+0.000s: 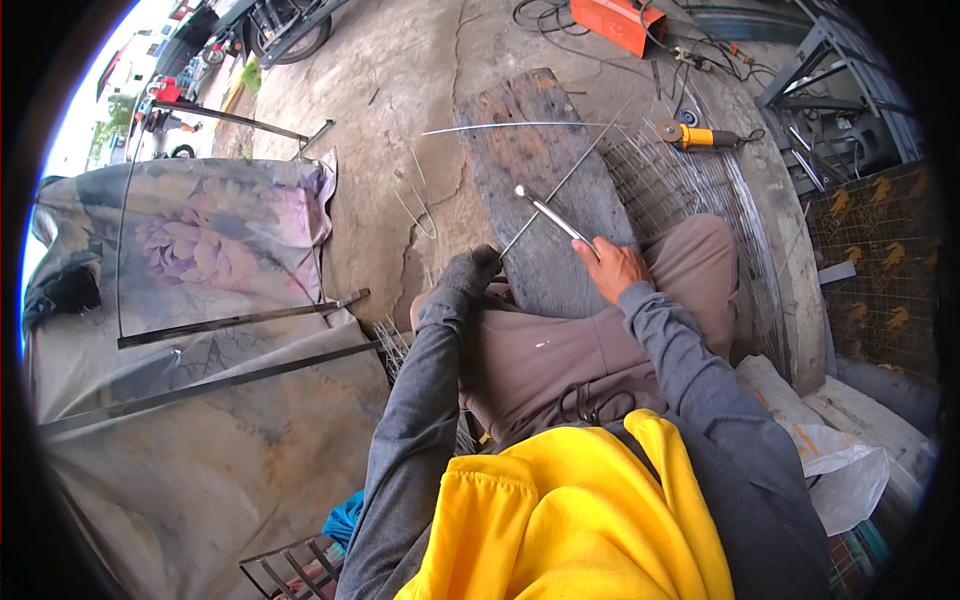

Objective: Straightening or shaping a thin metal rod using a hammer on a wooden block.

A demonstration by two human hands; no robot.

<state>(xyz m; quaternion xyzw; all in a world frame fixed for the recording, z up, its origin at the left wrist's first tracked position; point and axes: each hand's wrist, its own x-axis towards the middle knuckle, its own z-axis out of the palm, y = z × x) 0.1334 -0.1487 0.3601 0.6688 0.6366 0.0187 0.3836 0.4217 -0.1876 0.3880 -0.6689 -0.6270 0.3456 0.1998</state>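
From the head view I see my gloved left hand (472, 272) closed around the near end of a thin metal rod (560, 185) lying across a weathered wooden plank (530, 150). My bare right hand (612, 268) grips a metal tool (550, 213), its fingers closed, touching the rod.

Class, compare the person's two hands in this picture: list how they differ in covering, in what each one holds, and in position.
The left hand wears a dark glove; the right hand is bare. The left hand grips the lower end of a thin metal rod; the right hand holds a short silvery tool that crosses the rod. The left hand sits lower and nearer the knee. Both work over the wooden plank, in grey sleeves.
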